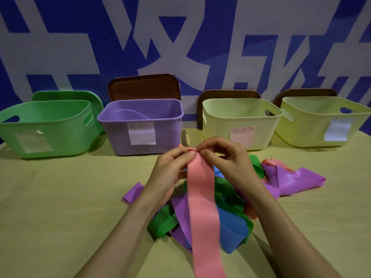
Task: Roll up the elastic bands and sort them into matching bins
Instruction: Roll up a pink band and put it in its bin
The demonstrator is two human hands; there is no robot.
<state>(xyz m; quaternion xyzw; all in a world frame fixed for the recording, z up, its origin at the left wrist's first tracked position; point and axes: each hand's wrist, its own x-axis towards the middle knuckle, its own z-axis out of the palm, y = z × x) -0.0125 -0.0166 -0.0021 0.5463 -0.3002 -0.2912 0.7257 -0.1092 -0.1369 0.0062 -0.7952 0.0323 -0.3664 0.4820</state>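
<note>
Pale wooden table (60, 207) against a blue-and-white patterned wall (200, 27)

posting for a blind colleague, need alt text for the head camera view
A left hand and right hand pinch the far end of a pink band over a pile of purple, green and blue bands on a table. Behind stand a green bin, a purple bin and two pale yellow bins, each labelled.
</note>
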